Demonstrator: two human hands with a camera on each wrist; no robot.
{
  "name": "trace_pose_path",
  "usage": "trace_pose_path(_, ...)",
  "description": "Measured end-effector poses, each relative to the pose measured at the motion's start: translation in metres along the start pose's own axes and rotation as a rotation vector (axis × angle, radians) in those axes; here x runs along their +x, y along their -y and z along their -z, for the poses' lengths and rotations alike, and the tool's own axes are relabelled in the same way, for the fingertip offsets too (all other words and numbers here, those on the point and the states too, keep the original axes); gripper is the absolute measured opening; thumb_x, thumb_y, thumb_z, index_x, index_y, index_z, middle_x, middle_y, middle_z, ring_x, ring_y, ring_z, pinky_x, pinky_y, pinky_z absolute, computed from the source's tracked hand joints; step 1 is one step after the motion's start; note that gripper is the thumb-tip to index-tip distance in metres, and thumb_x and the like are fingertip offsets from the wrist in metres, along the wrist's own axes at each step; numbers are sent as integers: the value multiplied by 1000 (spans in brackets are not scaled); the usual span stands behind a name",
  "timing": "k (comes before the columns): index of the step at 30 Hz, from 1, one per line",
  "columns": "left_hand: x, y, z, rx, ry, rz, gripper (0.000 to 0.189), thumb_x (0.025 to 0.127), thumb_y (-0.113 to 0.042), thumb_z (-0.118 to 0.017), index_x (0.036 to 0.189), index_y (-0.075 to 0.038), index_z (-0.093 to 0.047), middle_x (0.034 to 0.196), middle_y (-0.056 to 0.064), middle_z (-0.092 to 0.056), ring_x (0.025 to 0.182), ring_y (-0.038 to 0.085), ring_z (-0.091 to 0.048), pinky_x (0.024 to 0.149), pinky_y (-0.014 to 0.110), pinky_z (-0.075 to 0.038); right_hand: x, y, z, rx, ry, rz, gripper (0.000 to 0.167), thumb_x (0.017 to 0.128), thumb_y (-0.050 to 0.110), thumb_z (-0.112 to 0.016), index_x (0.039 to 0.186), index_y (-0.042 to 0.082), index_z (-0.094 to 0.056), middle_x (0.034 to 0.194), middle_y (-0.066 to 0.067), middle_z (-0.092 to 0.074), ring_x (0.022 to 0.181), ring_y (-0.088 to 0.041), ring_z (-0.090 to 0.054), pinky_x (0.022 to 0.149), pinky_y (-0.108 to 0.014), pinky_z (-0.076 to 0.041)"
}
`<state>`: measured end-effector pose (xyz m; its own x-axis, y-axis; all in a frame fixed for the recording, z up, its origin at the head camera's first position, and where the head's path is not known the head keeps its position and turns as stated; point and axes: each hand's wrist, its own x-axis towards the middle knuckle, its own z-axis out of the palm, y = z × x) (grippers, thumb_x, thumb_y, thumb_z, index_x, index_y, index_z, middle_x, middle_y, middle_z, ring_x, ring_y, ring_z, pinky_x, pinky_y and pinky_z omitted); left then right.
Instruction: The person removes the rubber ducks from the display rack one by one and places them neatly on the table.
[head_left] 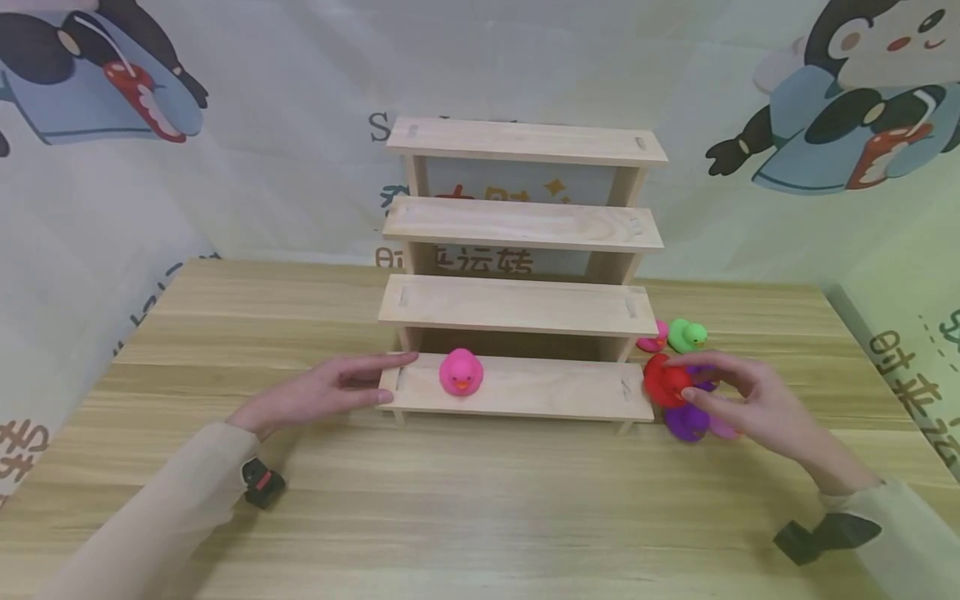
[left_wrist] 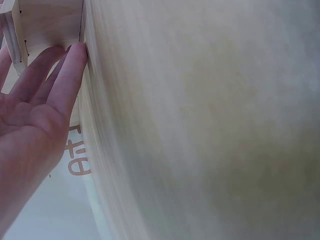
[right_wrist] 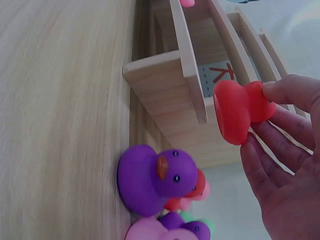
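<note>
A red rubber duck (right_wrist: 234,110) is pinched between the thumb and fingers of my right hand (head_left: 765,408), raised beside the right end of the lowest shelf. My left hand (head_left: 318,392) has its fingers extended at the left end of the wooden step shelf (head_left: 555,387), fingertips right at the lowest board. On that board, left of its middle, sits a pink rubber duck (head_left: 461,372). Below and behind the red duck, a purple duck (right_wrist: 145,177) and several other ducks are grouped on the table.
The stepped shelf has several tiers, its top board (head_left: 525,140) near the printed backdrop (head_left: 292,167). A green duck (head_left: 686,335) and another pink duck (head_left: 654,337) lie right of the shelf. All stand on a wood-grain table (head_left: 480,508).
</note>
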<state>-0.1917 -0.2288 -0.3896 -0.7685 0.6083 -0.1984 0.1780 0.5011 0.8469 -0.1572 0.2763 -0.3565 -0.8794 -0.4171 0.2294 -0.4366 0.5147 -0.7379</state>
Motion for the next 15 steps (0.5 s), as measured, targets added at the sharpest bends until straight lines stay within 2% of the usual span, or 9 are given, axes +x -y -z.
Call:
trace_pose_path(6, 0, 0, 0, 9, -3, 14, 56, 95, -38, -60, 147, -41, -38, 153, 0, -34, 134, 31, -37, 105, 59, -30, -8, -4, 7, -43, -27, -24, 34, 88, -1, -66, 122, 3, -64, 117, 16, -61, 101, -2, -57, 79, -20, -47)
trace_pose_path(15, -2, -1, 0, -3, 1, 12, 56, 96, -37, -60, 148, -39, -38, 153, 0, -34, 134, 31, -39, 104, 58, -31, -14, -13, 19, -55, -51, -22, 34, 89, -4, -64, 122, 1, -62, 117, 18, -61, 104, 4, -55, 82, -13, -45)
